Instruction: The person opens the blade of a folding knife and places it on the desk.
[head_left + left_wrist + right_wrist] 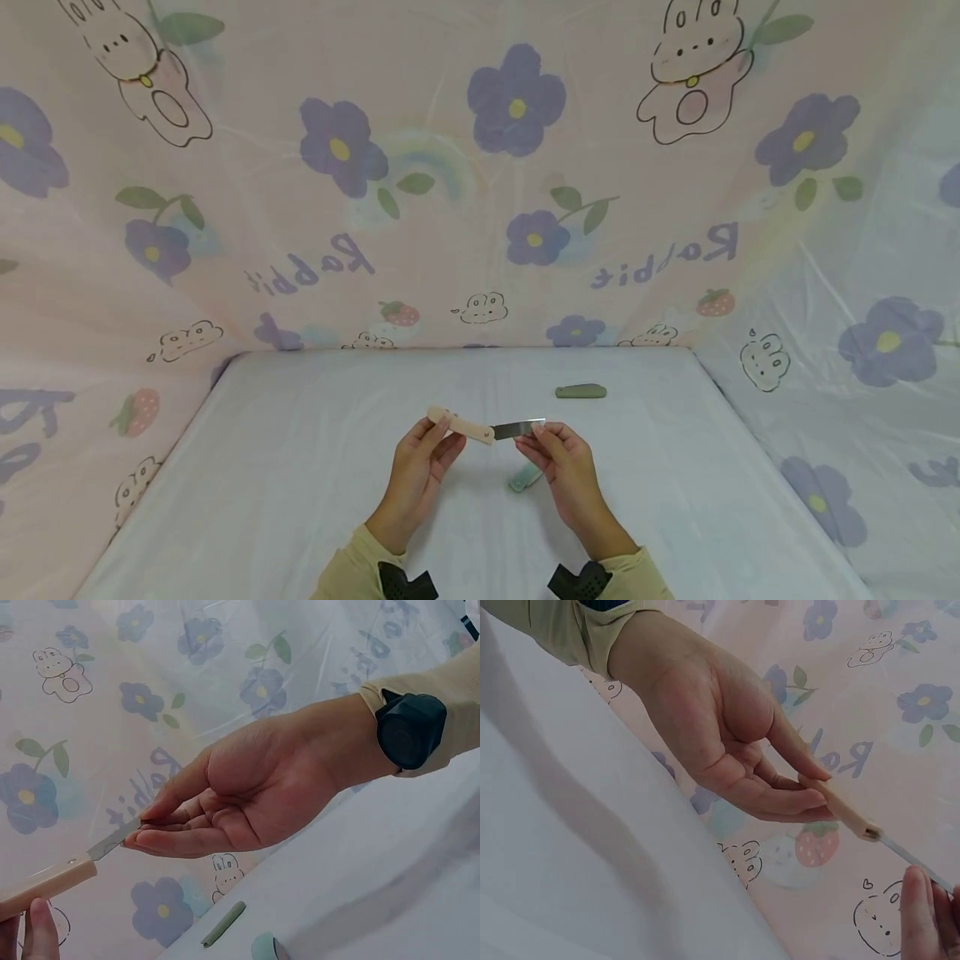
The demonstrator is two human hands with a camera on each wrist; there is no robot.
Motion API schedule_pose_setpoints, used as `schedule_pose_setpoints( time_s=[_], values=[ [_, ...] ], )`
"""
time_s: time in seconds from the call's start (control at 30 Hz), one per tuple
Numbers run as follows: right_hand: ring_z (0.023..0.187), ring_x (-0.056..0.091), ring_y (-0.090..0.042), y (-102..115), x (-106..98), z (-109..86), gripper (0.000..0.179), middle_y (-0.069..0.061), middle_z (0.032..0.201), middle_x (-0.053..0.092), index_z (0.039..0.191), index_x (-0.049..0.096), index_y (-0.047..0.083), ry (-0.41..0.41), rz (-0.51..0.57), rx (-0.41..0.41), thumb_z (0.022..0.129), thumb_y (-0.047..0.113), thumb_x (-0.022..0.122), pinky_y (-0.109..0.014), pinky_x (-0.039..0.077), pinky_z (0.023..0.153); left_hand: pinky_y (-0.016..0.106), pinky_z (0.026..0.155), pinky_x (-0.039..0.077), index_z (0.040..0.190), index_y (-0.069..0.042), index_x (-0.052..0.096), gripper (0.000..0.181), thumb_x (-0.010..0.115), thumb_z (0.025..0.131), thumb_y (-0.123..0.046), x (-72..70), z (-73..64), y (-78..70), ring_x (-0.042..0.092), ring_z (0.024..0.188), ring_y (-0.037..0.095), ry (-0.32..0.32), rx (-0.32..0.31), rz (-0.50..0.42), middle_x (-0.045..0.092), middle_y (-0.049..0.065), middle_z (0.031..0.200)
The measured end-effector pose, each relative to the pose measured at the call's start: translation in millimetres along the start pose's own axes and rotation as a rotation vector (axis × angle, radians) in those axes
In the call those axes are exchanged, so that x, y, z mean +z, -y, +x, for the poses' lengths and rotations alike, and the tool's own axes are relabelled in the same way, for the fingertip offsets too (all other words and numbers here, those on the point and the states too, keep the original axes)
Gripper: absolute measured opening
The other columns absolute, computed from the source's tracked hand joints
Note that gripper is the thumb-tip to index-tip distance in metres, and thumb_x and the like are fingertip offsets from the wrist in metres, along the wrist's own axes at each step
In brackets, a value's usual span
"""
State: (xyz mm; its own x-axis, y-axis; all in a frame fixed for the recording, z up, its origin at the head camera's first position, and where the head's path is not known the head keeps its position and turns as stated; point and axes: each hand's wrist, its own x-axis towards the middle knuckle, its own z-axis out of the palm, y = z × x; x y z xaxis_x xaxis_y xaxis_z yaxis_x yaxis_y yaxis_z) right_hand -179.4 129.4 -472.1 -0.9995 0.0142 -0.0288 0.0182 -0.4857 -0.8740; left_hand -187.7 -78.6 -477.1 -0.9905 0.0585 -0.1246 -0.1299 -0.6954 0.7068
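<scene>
Over a white table (300, 483) walled by floral sheeting (480, 167), your 2 hands hold 1 knife (483, 427) level. Left hand (420, 471) pinches the handle; right hand (562, 462) pinches the blade tip.

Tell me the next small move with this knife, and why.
Probably lower the knife toward the table before letting go. It is held in the air: the left hand pinches the wooden handle, the right hand pinches the bare blade tip, and a green sheath lies beyond.

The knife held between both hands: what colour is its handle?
Pale beige; the small knife's wooden handle shows best in the head view.
</scene>
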Motion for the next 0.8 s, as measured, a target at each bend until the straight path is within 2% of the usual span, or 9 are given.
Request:
schedule_pose_setpoints(
  time_s=[0.1,0.37,0.63,0.8],
  values=[
    [0.086,0.066,-0.022,0,1,-0.8,0.021,-0.014,0.092,0.061,0.099,0.05,-0.006,0.002,0.014,-0.003,0.091,0.009,0.06,-0.038,0.05,0.085,0.036,0.091,0.047,0.118,0.002,0.05,0.031,0.061,0.091,-0.01,2.9,0.3,0.5,0.061,0.094,0.02,-0.024,0.007,-0.031,0.058,0.011,0.104],
    [0.088,0.066,-0.022,-4,3,-1.7,0.019,-0.014,0.095,0.062,0.101,0.049,-0.004,-0.016,0.037,0.015,0.092,0.011,0.058,-0.037,0.05,0.086,0.035,0.092,0.046,0.114,0.001,0.052,0.025,0.059,0.091,-0.009,5.6,0.7,0.4,0.062,0.094,0.021,-0.063,0.006,-0.063,0.057,0.01,0.104],
    [0.088,0.066,-0.023,-8,8,-3.5,0.022,-0.018,0.096,0.061,0.101,0.047,-0.005,-0.037,0.047,-0.013,0.092,0.011,0.058,-0.037,0.05,0.086,0.034,0.092,0.046,0.113,0.002,0.051,0.026,0.06,0.091,-0.008,6.4,0.6,-0.1,0.062,0.095,0.023,-0.096,0.01,-0.093,0.055,0.012,0.106],
    [0.088,0.066,-0.023,-10,11,-5.0,0.022,-0.021,0.099,0.06,0.102,0.047,-0.006,-0.066,0.068,-0.004,0.092,0.01,0.058,-0.037,0.05,0.086,0.034,0.092,0.046,0.12,0.006,0.045,0.033,0.058,0.092,-0.007,6.5,-0.4,0.7,0.061,0.097,0.023,-0.103,0.011,-0.11,0.054,0.012,0.108]
  ],
)
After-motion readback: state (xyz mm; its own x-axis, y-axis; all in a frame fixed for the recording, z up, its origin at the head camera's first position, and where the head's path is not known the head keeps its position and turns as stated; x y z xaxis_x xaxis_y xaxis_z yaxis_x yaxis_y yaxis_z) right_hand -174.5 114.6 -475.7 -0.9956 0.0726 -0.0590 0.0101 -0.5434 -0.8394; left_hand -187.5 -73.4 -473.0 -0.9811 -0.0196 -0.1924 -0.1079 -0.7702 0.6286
